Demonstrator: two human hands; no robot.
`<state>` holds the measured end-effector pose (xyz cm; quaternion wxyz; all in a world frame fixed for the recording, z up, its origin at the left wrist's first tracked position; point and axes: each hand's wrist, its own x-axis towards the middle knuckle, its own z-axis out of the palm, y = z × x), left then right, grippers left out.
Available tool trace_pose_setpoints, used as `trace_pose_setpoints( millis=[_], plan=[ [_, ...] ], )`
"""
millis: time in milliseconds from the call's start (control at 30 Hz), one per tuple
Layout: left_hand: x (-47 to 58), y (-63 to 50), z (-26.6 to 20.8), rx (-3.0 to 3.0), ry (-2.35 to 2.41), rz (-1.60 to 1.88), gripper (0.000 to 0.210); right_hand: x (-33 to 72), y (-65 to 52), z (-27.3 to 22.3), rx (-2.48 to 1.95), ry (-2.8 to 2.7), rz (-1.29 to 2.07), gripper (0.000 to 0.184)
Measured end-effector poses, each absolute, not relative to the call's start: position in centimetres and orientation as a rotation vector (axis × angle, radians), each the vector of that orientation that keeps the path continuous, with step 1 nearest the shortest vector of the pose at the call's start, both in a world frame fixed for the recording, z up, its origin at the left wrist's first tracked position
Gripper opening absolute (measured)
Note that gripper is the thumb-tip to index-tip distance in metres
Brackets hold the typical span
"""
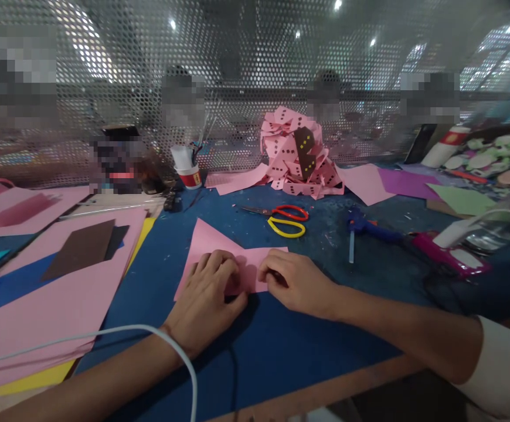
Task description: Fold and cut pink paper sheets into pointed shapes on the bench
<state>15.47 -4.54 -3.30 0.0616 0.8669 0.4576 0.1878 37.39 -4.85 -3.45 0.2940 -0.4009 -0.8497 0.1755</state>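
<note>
A folded sheet of pink paper lies on the blue table, its left end flaring to a point at the back. My left hand rests over its left part, fingers bent and pressing it down, the thumb near the front edge. At the right end, my right hand has its fingers curled together on the paper; its fingertips are partly hidden. Beyond the paper are scissors with one red and one yellow handle. Farther back stands a pink folded-paper construction with black dots and one dark piece with yellow dots.
Pink sheets and a brown piece lie at left. A white cable crosses my left forearm. At right are a blue glue gun and a magenta device. A paper cup stands before the perforated metal screen.
</note>
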Motion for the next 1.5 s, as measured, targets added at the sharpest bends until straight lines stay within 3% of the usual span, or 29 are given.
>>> trace_pose_setpoints(
  millis=[433, 1033, 1500],
  plan=[
    [15.0, -4.7, -2.7, 2.521, 1.324, 0.586, 0.010, 37.5, -5.0, -3.4, -1.071, -2.262, 0.480, 0.020],
    [13.8, -4.8, -2.7, 2.546, 1.378, 0.588, 0.023, 37.6, -5.0, -3.5, -1.081, -2.278, 0.474, 0.019],
    [13.1, -4.9, -2.8, 2.540, 1.436, 0.561, 0.022, 37.7, -5.0, -3.5, -1.077, -2.280, 0.483, 0.019]
  ],
)
